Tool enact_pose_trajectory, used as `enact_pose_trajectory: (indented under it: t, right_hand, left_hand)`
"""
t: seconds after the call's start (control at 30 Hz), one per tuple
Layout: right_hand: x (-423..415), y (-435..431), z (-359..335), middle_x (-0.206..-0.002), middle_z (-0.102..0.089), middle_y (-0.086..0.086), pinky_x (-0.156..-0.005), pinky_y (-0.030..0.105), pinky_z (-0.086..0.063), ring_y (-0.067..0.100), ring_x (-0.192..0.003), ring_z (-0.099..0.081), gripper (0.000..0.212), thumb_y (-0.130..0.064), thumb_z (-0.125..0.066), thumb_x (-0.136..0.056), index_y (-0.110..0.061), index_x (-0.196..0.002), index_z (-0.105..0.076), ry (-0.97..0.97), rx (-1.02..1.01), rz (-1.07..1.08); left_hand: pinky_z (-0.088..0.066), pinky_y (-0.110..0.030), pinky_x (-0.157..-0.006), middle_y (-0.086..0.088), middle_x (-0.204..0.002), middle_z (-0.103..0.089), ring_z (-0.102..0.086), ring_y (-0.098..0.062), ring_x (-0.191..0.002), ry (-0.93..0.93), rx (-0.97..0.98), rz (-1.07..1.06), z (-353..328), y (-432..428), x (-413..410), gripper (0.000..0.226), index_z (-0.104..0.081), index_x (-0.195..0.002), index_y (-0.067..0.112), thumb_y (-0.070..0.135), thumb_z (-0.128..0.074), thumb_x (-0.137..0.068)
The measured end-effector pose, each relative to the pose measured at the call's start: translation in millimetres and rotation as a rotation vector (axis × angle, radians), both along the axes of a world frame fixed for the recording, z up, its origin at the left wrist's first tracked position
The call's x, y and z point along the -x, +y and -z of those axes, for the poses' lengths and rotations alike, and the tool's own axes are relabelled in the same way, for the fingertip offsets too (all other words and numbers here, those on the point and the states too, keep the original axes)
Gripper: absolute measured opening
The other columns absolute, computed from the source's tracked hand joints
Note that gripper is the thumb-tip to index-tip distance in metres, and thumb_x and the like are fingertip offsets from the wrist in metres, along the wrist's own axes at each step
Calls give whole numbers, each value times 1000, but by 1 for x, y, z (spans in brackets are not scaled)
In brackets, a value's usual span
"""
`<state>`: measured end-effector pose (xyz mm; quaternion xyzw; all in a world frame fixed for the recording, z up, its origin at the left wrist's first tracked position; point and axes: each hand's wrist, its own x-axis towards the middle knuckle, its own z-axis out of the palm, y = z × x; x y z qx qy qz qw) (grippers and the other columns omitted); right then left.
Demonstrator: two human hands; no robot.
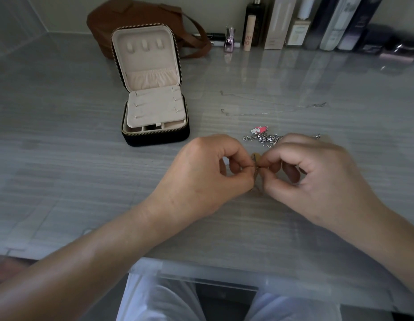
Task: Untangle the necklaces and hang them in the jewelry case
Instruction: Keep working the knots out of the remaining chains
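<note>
While seemingly teasing a knot loose, pinching a thin strand [255, 167] between left hand [208, 173] and right hand [313, 176], frame centre; tangled necklaces [266, 137] just above on desk [62, 158]; jewelry case [155, 112] open upper left.

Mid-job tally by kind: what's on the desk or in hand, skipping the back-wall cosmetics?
Jewelry case: 1
Brown bag: 1
Thin chain laid out: 1
Tangled heap with pink charm: 1
Small piece pinched by left hand and right hand: 1
Total: 5
</note>
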<state>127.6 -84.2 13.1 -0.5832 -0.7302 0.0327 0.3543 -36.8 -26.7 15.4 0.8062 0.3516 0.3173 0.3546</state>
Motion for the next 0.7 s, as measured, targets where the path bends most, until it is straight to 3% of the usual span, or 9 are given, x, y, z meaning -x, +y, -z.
enact_pose_trajectory:
  t: [0.33, 0.43, 0.53, 0.7]
  right_hand:
    - [-1, 0, 2, -70, -42, -17, -48, 29, -43, 4, -53, -35, 15, -32, -55, -71, -20, -72, -65, -115, -50, 83]
    - [-6, 2, 1, -62, -47, -19, -51, 28, -42, 6, -51, -44, 16, -36, -53, -69, -26, -72, -64, 4, 17, 88]
    - [-7, 2, -1, -58, -54, -20, -51, 13, -36, 11, -53, -49, 4, -34, -61, -68, -31, -67, -63, 192, 127, 58]
    - [-6, 2, -3, -54, -57, -7, -48, 9, -33, 4, -47, -46, 5, -29, -63, -66, -27, -62, -66, 341, 223, 16]
  left_hand:
    - [-29, -12, -41, 20, -47, -52, -37, -1, -38, 14, 133, 35, -4, 1, 0, 21, -62, -59, 21, 7, -70, -72]
    - [-28, -10, -40, 20, -43, -50, -35, -1, -34, 2, 161, 26, -5, 1, 0, 23, -61, -60, 22, 5, -69, -73]
    - [-26, -8, -40, 22, -43, -50, -37, -1, -33, -2, 136, 6, -5, 0, -1, 22, -62, -62, 23, 8, -70, -75]
    - [-30, -8, -49, 19, -64, -56, -43, -3, -46, -27, -7, -4, 1, 0, -2, 11, -65, -70, 36, 27, -70, -72]
